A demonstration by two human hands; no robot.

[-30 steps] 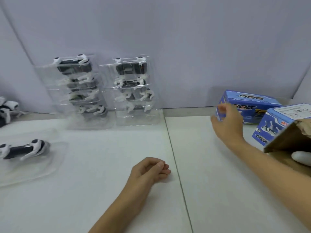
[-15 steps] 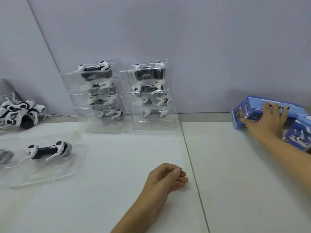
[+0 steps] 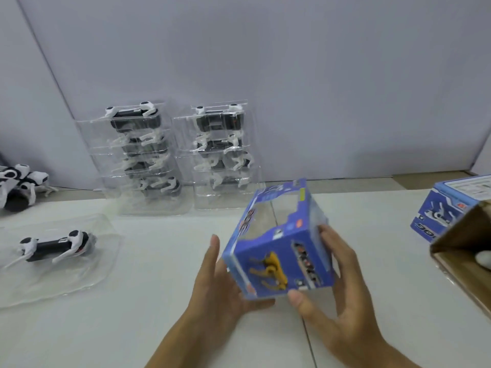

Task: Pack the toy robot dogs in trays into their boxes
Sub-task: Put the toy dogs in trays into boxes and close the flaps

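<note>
1. We hold the blue cardboard window box with a yellow dog printed on its end [image 3: 279, 240] between both hands, lifted clear of the pale worktop [image 3: 159, 301], so that we can turn it and get at an end flap.
2. Our left hand [image 3: 220, 285] lies flat along the box's left side, fingers [image 3: 212, 251] straight and pressing; our right hand [image 3: 334, 290] grips the right side, thumb curled under the near corner and fingers wrapped up the far face.
3. The box is tilted: its long axis runs away from us and a little leftward, the printed end facing us, the clear window facing up and left.
4. We judge the box to be empty, since the worktop shows through its window.
5. Left of our left fingers, well apart, a black-and-white toy robot dog in a clear plastic tray [image 3: 54, 245] lies flat, likely the next to go in.
6. Beyond our fingertips, two stacks of clear trays holding more dogs [image 3: 175, 155] lean at the grey wall.
</note>
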